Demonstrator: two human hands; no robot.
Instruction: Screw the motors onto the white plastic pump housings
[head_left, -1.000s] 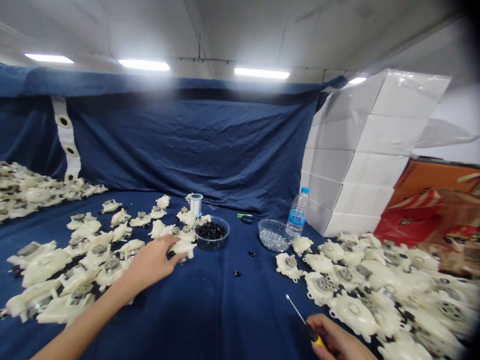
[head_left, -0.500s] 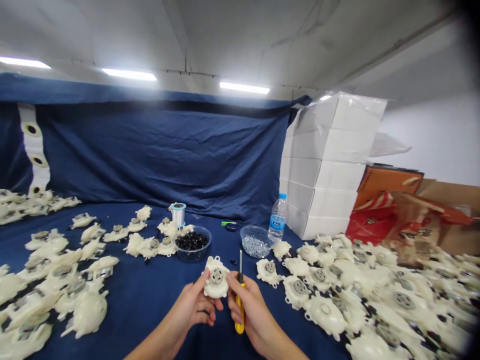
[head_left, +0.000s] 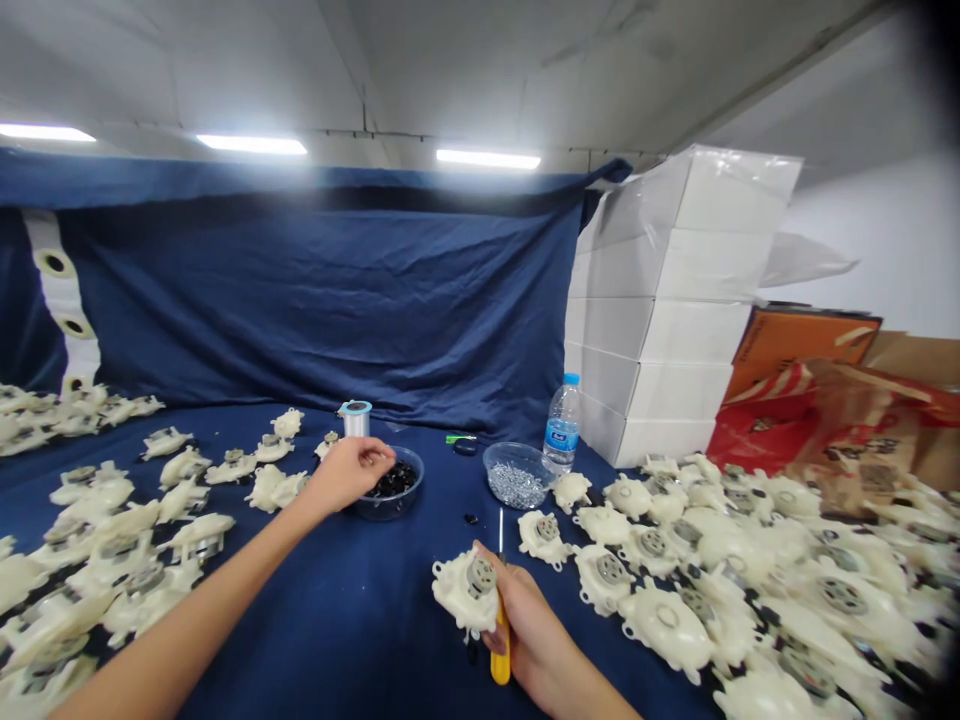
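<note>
My left hand [head_left: 352, 472] is over the left edge of a clear bowl of small black parts [head_left: 391, 480], its fingers curled together; whatever they hold is too small to make out. My right hand [head_left: 521, 610] is closed round a screwdriver with a yellow handle [head_left: 501, 645], its shaft pointing up. The same hand grips a cream plastic housing [head_left: 466, 592] with a round grey metal piece on it. Beyond that hand stands a clear bowl of small silvery screws [head_left: 517, 480].
Cream housings [head_left: 667, 620] crowd the right of the blue cloth, and more [head_left: 112, 510] lie at the left. A wire spool [head_left: 357, 420] stands behind the black parts. A water bottle [head_left: 562, 430] stands near stacked white boxes [head_left: 675, 320] and a red bag [head_left: 765, 425].
My left hand has let go of the housing and moved up and left to the bowl of black parts. The housing, now tilted, stays in my right hand with the screwdriver.
</note>
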